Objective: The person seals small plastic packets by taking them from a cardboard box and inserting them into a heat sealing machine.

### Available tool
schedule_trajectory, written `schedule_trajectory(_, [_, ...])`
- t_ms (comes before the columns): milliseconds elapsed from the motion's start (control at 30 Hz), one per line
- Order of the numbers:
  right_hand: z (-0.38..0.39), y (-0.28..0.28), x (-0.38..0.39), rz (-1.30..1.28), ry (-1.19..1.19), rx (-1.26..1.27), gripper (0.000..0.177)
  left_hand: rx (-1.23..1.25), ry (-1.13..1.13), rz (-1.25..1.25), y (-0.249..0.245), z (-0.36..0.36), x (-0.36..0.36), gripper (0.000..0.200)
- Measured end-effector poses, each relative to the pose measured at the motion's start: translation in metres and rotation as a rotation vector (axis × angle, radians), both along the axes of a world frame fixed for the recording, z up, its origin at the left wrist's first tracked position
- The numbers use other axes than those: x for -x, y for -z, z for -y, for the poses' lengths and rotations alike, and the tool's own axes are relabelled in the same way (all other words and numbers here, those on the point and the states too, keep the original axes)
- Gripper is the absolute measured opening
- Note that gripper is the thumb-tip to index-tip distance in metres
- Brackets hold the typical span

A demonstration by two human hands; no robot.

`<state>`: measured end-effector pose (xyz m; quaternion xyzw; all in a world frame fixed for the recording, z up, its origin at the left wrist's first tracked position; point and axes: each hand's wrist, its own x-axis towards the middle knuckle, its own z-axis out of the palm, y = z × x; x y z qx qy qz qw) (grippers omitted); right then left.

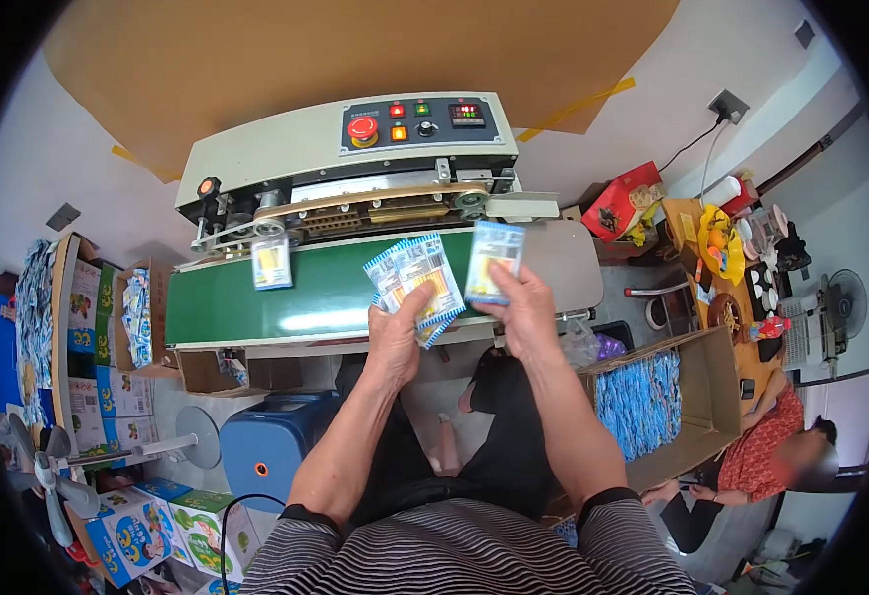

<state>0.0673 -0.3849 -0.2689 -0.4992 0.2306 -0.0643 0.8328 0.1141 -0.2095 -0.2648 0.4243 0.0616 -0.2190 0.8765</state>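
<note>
Above the green belt of a sealing machine, my left hand holds a fanned stack of small blue-and-white packets, thumb on top. Just to its right, my right hand pinches a single packet upright between thumb and fingers, near the belt's right end. Another packet hangs from the machine's sealing strip on the left, over the belt. The machine body carries a red stop button, lit switches and a digital display.
An open carton full of blue packets stands at my right. A blue stool is at lower left, near a fan and printed boxes. A person in red sits at the far right beside a cluttered table.
</note>
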Motion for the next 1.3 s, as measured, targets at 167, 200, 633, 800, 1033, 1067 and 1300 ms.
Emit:
schedule_trajectory(167, [0.036, 0.005, -0.018, -0.06, 0.116, 0.09, 0.031, 0.007, 0.079, -0.057, 0.001, -0.004, -0.008, 0.036])
schedule_trajectory(200, [0.039, 0.005, -0.023, -0.058, 0.097, 0.081, 0.03, -0.016, 0.077, -0.045, 0.002, -0.004, -0.01, 0.037])
schedule_trajectory(633, [0.017, 0.022, -0.073, -0.082, -0.065, 0.052, 0.029, -0.096, -0.049, 0.005, 0.009, -0.002, -0.024, 0.043])
schedule_trajectory(800, [-0.003, 0.019, -0.069, -0.029, -0.034, 0.057, 0.029, -0.124, -0.081, 0.013, 0.007, 0.004, -0.023, 0.041])
schedule_trajectory(1033, [-0.003, 0.004, -0.021, 0.048, -0.227, 0.053, 0.031, -0.163, -0.003, 0.048, 0.01, 0.025, -0.02, 0.037])
schedule_trajectory(1067, [0.002, 0.003, -0.019, 0.05, -0.221, 0.056, 0.031, -0.16, 0.003, 0.051, 0.01, 0.028, -0.02, 0.037])
schedule_trajectory(1300, [0.042, 0.002, -0.025, -0.057, 0.093, 0.206, 0.028, 0.029, 0.146, -0.066, -0.003, 0.027, -0.021, 0.032])
